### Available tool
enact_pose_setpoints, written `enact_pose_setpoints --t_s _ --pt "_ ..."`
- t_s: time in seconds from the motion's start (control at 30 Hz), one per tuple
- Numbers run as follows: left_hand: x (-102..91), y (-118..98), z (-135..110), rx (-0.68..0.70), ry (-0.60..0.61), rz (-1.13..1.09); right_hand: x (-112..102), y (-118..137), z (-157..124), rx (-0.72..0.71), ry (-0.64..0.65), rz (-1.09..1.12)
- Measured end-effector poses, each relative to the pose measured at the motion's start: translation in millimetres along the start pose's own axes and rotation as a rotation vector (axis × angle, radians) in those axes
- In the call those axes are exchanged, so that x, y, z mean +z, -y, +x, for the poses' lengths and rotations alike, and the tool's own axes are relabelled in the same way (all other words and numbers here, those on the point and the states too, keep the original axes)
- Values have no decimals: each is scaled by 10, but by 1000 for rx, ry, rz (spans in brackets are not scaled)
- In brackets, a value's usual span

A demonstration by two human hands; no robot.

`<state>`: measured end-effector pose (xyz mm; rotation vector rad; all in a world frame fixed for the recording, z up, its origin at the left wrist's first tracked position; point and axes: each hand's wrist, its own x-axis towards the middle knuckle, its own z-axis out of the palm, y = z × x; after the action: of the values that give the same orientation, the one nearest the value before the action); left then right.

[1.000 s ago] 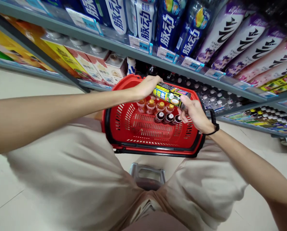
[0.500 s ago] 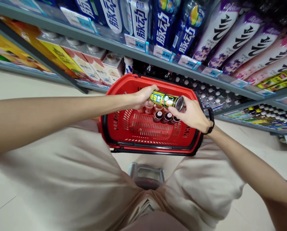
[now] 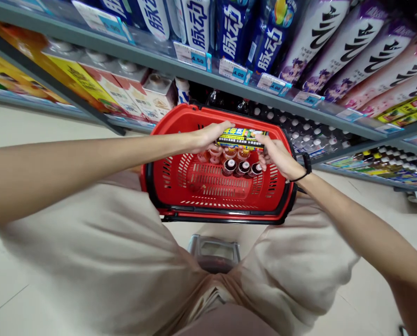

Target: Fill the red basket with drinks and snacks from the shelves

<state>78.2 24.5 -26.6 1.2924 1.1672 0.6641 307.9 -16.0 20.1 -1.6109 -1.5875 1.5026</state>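
Observation:
A yellow and green labelled bottle point(image 3: 241, 138) lies sideways over the far part of a red shopping basket point(image 3: 180, 189). My left hand point(image 3: 208, 136) grips its left end and my right hand point(image 3: 277, 156) grips its right end, fingers wrapped round it. Just under the bottle, several small bottles point(image 3: 236, 163) with orange and dark caps stand upright in two rows inside the basket. The near half of the basket floor shows bare red mesh.
Store shelves rise behind the basket: cartons point(image 3: 134, 91) at the left, blue drink bottles point(image 3: 229, 37) and purple bottles point(image 3: 348, 51) on the shelf above, price tags point(image 3: 190, 54) along its edge. My knees flank a grey stool point(image 3: 213, 252) on the pale floor.
The bottle has turned from tilted, with its end facing me, to level and sideways, and has dropped slightly toward the basket. Both hands stayed on its ends.

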Motion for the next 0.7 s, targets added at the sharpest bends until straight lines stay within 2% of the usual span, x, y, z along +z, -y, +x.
enact_pose_setpoints --t_s 0.1,0.17,0.23,0.3,0.37,0.47,0.6,0.7 --pt "-9 -43 18 -105 43 -93 -6 -42 88 138 7 39" --pt "-74 -59 57 -67 37 -22 -14 -70 129 102 15 -61" --pt "-177 -51 119 -21 17 150 -26 -85 159 44 50 -216" --pt "-283 -17 186 14 -13 355 -38 -83 185 -5 95 -419" --pt "-362 35 239 78 -53 520 -47 -72 211 -97 99 -718" --pt "-420 127 270 222 -76 670 -44 -58 256 -222 120 -1159" --pt "-453 285 270 212 97 788 3 -39 287 -102 313 -1317" --pt "-431 472 278 202 227 975 49 -9 266 -24 397 -1369"
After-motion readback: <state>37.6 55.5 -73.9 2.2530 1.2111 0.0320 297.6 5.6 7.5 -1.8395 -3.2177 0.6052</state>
